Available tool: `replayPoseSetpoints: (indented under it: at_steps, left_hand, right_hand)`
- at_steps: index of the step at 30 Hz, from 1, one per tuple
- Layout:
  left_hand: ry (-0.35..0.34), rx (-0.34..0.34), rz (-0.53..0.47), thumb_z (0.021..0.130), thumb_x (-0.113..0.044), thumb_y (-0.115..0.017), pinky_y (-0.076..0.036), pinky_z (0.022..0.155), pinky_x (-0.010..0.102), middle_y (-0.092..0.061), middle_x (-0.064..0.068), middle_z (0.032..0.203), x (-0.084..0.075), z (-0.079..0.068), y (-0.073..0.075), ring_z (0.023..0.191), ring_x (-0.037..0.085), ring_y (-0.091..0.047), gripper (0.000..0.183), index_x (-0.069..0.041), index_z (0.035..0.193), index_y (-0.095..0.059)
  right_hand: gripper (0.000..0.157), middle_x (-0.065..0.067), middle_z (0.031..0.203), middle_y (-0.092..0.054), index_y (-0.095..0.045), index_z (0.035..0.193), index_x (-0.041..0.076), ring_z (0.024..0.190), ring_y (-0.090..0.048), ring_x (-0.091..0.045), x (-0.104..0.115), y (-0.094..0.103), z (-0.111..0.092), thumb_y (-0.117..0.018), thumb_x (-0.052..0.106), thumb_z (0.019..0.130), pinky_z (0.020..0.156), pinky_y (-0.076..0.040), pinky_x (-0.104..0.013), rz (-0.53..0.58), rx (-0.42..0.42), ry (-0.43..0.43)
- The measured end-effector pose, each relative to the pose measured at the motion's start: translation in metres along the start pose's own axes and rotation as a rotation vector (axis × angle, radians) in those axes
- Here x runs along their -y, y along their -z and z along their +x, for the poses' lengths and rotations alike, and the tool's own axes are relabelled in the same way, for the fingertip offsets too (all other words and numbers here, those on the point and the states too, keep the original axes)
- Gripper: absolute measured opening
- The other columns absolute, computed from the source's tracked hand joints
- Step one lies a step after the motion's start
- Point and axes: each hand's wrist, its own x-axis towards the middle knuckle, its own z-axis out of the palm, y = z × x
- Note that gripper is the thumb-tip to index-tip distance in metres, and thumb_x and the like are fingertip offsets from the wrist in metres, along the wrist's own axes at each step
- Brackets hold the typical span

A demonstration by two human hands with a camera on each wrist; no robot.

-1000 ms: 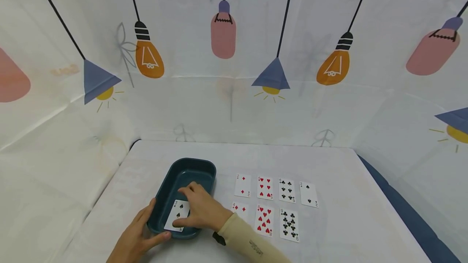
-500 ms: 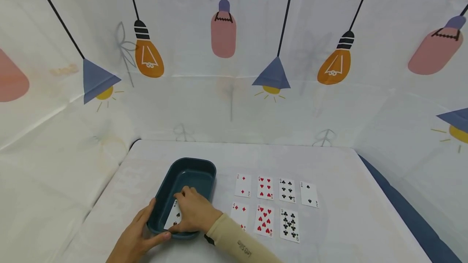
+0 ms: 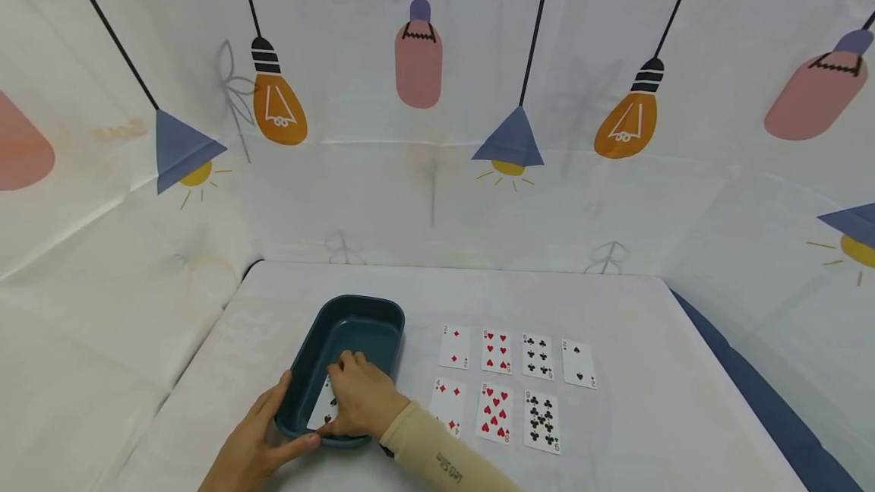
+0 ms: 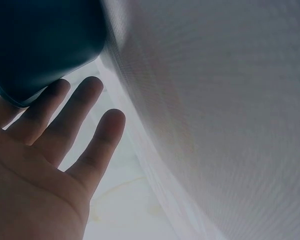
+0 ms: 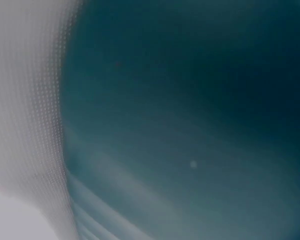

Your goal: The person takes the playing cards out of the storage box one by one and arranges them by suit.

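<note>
A dark teal tray stands on the left of the white-covered table. My left hand rests against its near left corner, the thumb at the near rim; in the left wrist view the fingers stretch out fairly straight beside the tray wall. Inside the tray's near end, my right hand bends over a spade playing card, pinching it between thumb and fingertips at its two ends. The hand hides most of that card's face. Only the tray side fills the right wrist view, without fingers.
Right of the tray, cards lie face up in two rows, among them the two of diamonds, the two of spades and the nine of clubs. A cloth wall printed with lamps closes off the back.
My right hand has come down onto the spade card, its spread thumb and fingers closing in and covering more of it. The left hand and the tray have stayed put.
</note>
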Motion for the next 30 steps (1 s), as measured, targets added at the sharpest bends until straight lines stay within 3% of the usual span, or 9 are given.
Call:
replayPoseSetpoints:
  at_steps: [13,21,30]
  left_hand:
    - [0.006,-0.002,0.016,0.082,-0.058,-0.078,-0.046,0.098,0.065,-0.032,0.029,0.156,-0.0014,-0.0004,0.0001,0.136,0.051,-0.042,0.115,-0.009,0.164,-0.013]
    - [-0.045,-0.055,0.027,0.081,-0.056,-0.080,-0.048,0.096,0.065,-0.036,0.031,0.153,-0.0010,-0.0006,-0.0019,0.133,0.051,-0.045,0.113,-0.006,0.162,-0.018]
    - [-0.008,-0.017,0.029,0.081,-0.059,-0.078,-0.047,0.097,0.065,-0.034,0.030,0.155,-0.0022,-0.0012,-0.0007,0.135,0.051,-0.043,0.115,-0.007,0.163,-0.016]
  right_hand:
    - [0.075,0.002,0.111,-0.057,-0.069,0.113,0.018,0.098,-0.054,-0.010,0.0036,-0.0050,0.0014,-0.080,0.076,0.066,0.080,-0.053,-0.019,-0.045,0.018,-0.046]
    - [0.069,0.003,0.109,-0.056,-0.069,0.106,0.020,0.097,-0.052,-0.011,0.0046,-0.0030,0.0009,-0.079,0.076,0.067,0.080,-0.053,-0.020,-0.059,0.040,-0.072]
    - [0.080,0.002,0.110,-0.054,-0.067,0.116,0.017,0.094,-0.049,-0.010,0.0072,-0.0033,0.0017,-0.078,0.078,0.065,0.076,-0.052,-0.018,-0.077,0.060,-0.116]
